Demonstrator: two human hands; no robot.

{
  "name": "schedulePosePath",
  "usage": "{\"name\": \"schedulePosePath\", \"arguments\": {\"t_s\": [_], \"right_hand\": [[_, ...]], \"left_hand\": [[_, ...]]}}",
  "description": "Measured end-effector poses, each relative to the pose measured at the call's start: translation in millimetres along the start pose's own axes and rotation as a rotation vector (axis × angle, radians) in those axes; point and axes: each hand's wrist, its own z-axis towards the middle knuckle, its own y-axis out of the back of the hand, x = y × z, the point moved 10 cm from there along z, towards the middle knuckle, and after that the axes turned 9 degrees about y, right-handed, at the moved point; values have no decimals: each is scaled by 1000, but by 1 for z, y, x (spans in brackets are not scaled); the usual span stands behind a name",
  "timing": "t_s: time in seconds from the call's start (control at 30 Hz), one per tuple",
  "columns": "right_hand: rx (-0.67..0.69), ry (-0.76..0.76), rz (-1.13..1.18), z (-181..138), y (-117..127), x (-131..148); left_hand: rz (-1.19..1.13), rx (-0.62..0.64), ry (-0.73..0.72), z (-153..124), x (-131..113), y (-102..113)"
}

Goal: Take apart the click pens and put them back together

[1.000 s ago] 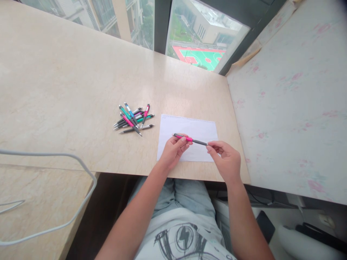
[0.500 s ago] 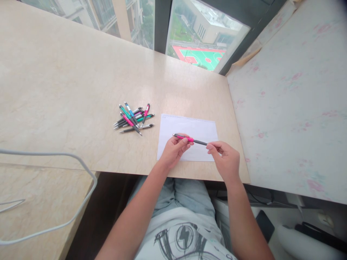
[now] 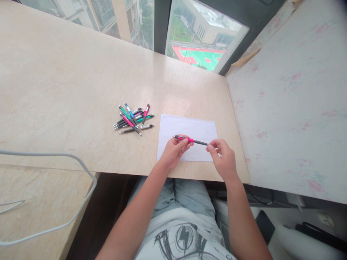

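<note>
A pink pen (image 3: 200, 142) with a dark grip lies sideways between my two hands, above a white sheet of paper (image 3: 189, 124). My left hand (image 3: 175, 150) is closed round its pink barrel, thumb on top, with the clicker end sticking out to the left. At the other end, thumb and fingers of my right hand (image 3: 223, 155) pinch the pen's tip; the very point is hidden by the fingertips. Faint lines of writing run along the paper's top edge. Left of the paper lies a loose pile of pens (image 3: 132, 119) in pink, green, blue, white and purple.
The marble-patterned desk (image 3: 67, 90) meets a window at the back and a flowered wall (image 3: 284, 108) on the right. A pale cable (image 3: 89, 171) loops over the desk edge at the left. Below on the right stands a white cabinet with a dark flat object (image 3: 265, 225).
My right hand has shifted slightly up and left, its fingers still at the pen's tip. My left hand and the pen stay almost in place.
</note>
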Motion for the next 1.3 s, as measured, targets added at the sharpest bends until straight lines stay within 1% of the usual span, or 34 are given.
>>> {"name": "schedulePosePath", "arguments": {"t_s": [0.17,0.33,0.43,0.5,0.63,0.73,0.83,1.0,1.1,1.2,1.3], "right_hand": [[63,-14,12,0,-5,-5],[66,-8,35,-2,-8,-7],[76,30,15,-2,-8,-1],[84,62,-44,-1,-7,4],[75,54,-133,-1,-4,5],[42,35,-70,-1,-4,1],[4,49,-39,-1,-3,1],[64,20,-118,-1,-6,2],[49,-15,-86,-1,-5,-1],[20,-22,-46,-1,-6,-3],[21,-23,-43,-1,-6,-4]], "left_hand": [[4,6,-3,1,1,0],[2,18,-2,1,0,-1],[10,23,6,1,1,-2],[24,32,15,1,2,-3],[46,55,22,0,2,-6],[45,50,17,0,2,-5],[46,42,19,0,2,-4],[54,56,33,0,4,-6],[48,50,35,0,4,-5],[35,36,26,0,3,-4],[33,31,22,0,2,-4]]}}
